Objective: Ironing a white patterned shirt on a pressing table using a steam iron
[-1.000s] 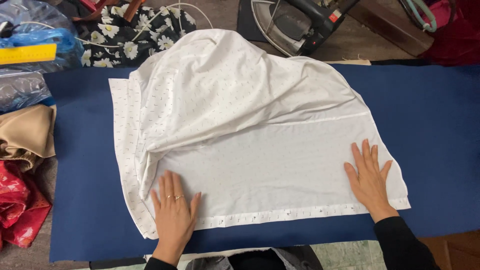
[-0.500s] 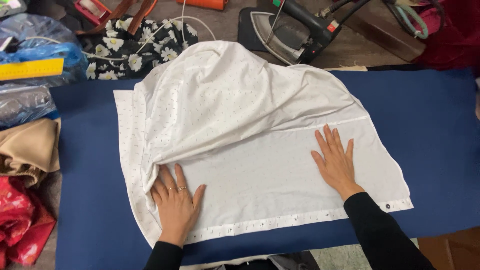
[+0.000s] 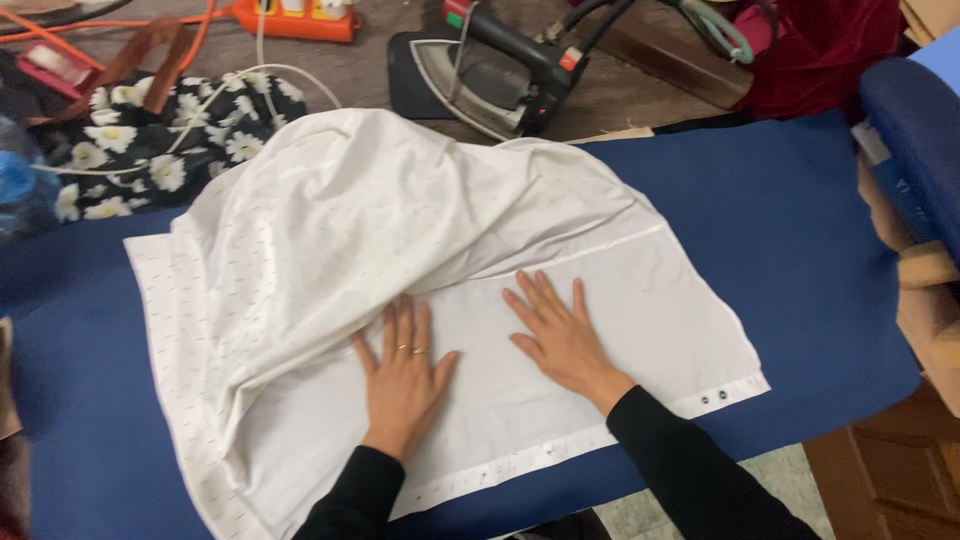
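A white garment (image 3: 400, 220) with small dark flecks lies spread on a blue padded ironing surface (image 3: 800, 260). Its upper part is bunched and folded over; the lower part is a flat panel with a buttonhole band along the near edge. My left hand (image 3: 402, 372) lies flat on the cloth near the fold, fingers spread, rings on it. My right hand (image 3: 560, 335) rests flat on the panel just to the right, fingers apart. Both hands press the fabric and hold nothing.
A black and grey iron (image 3: 490, 75) rests beyond the far edge of the surface. A black floral cloth (image 3: 130, 150) lies at the far left, with an orange power strip (image 3: 295, 15) behind it. A blue padded arm (image 3: 920, 150) and wooden furniture (image 3: 900, 460) stand at the right.
My right hand has slid left across the flat panel until it is close to my left hand. The left hand has shifted slightly right. The view has moved to the right.
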